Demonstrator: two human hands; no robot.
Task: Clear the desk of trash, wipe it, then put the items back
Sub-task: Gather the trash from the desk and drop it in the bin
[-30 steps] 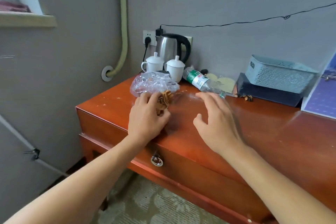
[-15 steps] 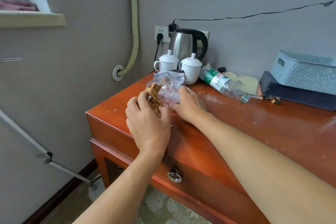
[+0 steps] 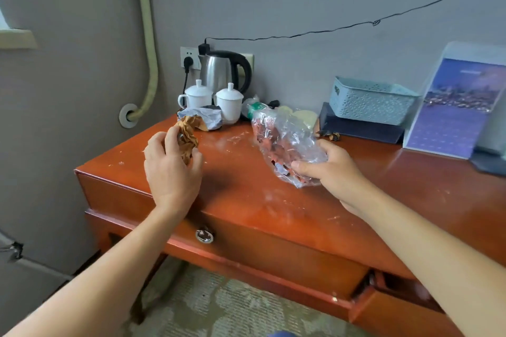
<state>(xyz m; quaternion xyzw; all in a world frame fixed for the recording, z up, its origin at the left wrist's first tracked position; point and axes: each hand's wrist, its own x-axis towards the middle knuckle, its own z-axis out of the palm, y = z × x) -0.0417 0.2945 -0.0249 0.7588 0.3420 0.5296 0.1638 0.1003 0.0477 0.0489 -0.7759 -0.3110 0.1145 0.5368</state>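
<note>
Trash fills both hands above the red-brown tabletop [image 3: 246, 200]; the left hand [image 3: 171, 172] has its grip clamped on a crumpled brown wrapper [image 3: 187, 135], held near the left rear corner; the right hand [image 3: 332, 167] has its grip closed on a crinkled clear plastic bag [image 3: 284, 142], lifted over the middle. Behind them a grey crumpled wrapper [image 3: 208, 117] lies on the tabletop just before two lidded white cups [image 3: 230, 102]; a steel kettle [image 3: 221, 71] stands behind the cups; a pale blue basket [image 3: 369, 101] sits on a dark box at the right.
</note>
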